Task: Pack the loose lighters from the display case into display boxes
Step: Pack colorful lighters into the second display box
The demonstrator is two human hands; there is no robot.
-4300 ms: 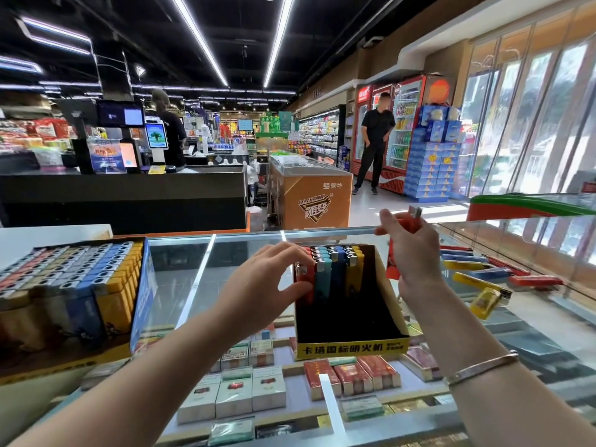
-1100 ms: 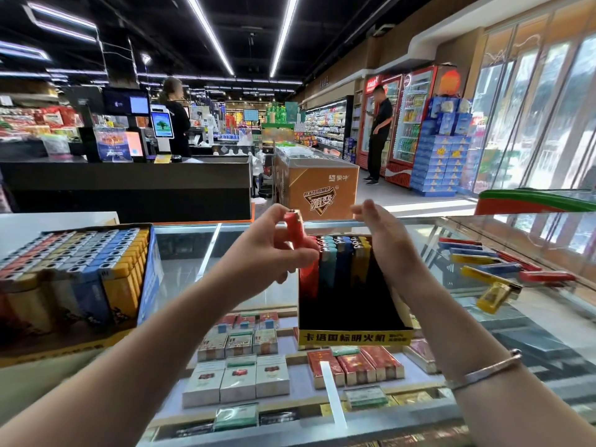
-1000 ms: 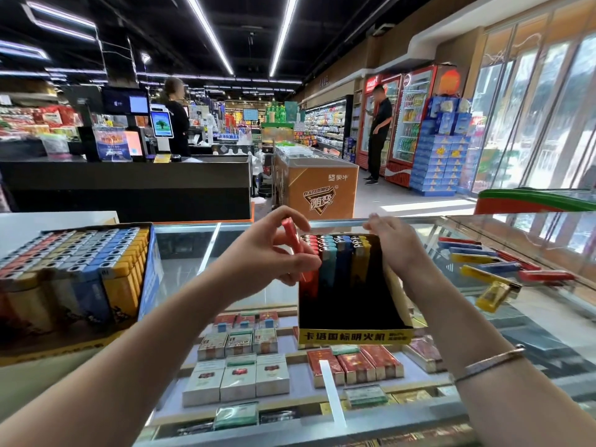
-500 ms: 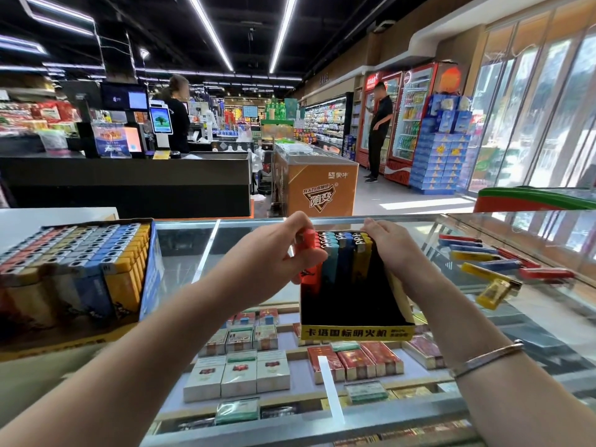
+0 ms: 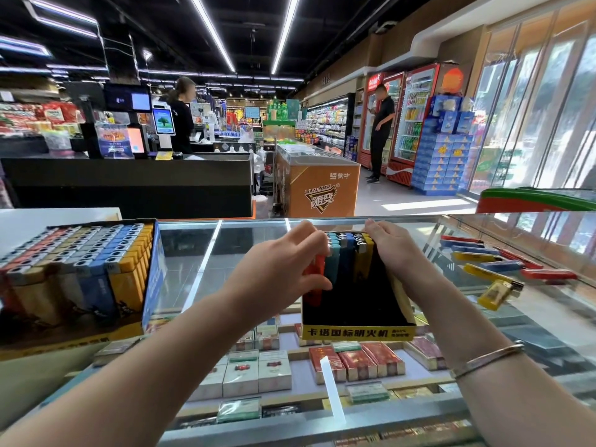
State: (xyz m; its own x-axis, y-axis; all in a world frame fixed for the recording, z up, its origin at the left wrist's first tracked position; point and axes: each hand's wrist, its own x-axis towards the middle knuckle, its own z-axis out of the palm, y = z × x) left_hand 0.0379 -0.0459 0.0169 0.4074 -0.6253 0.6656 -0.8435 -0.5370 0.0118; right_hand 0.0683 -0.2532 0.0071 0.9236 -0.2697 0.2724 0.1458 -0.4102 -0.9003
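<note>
A black display box (image 5: 358, 332) with a yellow front strip stands on the glass display case (image 5: 200, 253). At its back stands a row of lighters in red, teal, blue and yellow. My left hand (image 5: 283, 269) pinches the red lighter (image 5: 317, 279) at the row's left end, set down into the box. My right hand (image 5: 395, 250) grips the box's back right corner by the yellow lighters. Several loose lighters (image 5: 493, 262) in red, blue and yellow lie on the glass to the right.
A full display box of lighters (image 5: 80, 262) sits at the left on the glass. Cigarette packs (image 5: 251, 372) fill the shelves under the glass. Beyond stand a black checkout counter (image 5: 129, 182), an orange freezer (image 5: 317, 185) and two people.
My left hand has pushed the red lighter down into the left end of the row. My right hand has stayed on the box's back right corner.
</note>
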